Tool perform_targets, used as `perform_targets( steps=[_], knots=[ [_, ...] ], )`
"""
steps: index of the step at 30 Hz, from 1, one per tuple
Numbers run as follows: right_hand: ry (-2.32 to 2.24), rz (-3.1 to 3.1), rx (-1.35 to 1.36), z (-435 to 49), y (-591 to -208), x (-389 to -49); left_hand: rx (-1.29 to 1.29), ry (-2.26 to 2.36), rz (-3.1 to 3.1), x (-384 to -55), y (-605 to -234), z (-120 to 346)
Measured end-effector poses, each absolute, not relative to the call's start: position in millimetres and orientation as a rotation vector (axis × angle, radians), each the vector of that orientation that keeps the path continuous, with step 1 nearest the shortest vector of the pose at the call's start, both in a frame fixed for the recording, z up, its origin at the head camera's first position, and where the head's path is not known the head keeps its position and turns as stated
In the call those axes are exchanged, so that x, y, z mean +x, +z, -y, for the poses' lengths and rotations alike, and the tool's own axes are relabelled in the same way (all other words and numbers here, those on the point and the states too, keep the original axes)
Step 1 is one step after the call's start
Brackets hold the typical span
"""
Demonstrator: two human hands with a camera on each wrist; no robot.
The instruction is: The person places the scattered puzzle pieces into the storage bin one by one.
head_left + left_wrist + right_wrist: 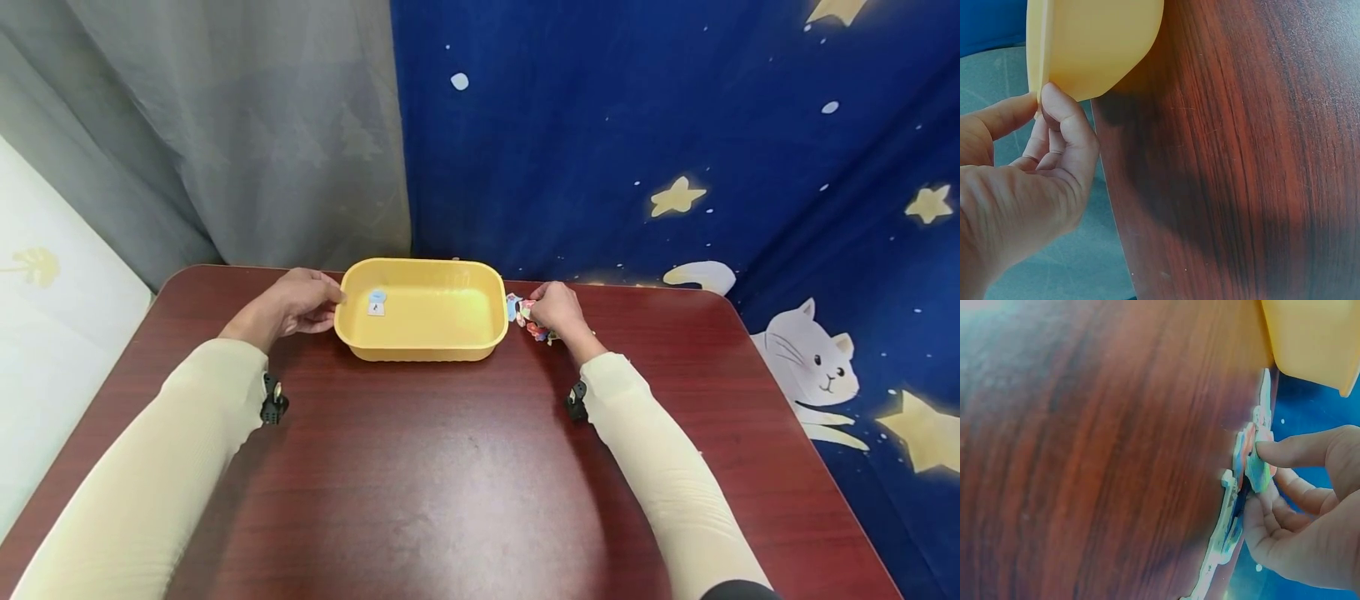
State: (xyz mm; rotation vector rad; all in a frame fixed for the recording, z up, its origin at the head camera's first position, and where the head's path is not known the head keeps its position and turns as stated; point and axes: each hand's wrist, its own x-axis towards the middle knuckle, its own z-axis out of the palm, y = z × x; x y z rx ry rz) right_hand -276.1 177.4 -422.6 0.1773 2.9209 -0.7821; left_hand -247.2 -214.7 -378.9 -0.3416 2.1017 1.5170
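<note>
A yellow plastic basin [442, 315] stands near the table's far edge. My left hand [302, 298] pinches its left rim between thumb and fingers, as the left wrist view shows at the basin's rim [1044, 59]. To the right of the basin, my right hand [557, 307] is over a cluster of small colourful flat cutouts [536, 330]. In the right wrist view its thumb and fingers pinch one green-and-red cutout [1259, 470], while several others [1219, 540] lie around it on the table. The hand partly covers the cluster in the head view.
Inside the basin at its left are two small pieces, one blue and one white [376, 309]. The dark red wooden table [427, 467] meets a grey curtain [300, 150] and a blue star-patterned curtain [540, 150] at the back.
</note>
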Motion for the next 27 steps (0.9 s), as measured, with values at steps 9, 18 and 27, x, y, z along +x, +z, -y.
perform_targets(
  steps=[9,18,27],
  knots=[
    [-1.095,-2.755,0.168,-187.2,-416.4,-280.4,-0.336,1.505,-2.104,-246.0,-376.9,214.4],
    [-1.478,-2.329,0.129,-196.9,-414.0,-284.2,-0.333,1.492,-2.111,-245.2,-377.5,214.6],
    [-1.590,-2.102,0.112,-197.9,-397.2,-285.6,-0.330,1.501,-2.112,-246.7,-377.9,215.2]
  ],
)
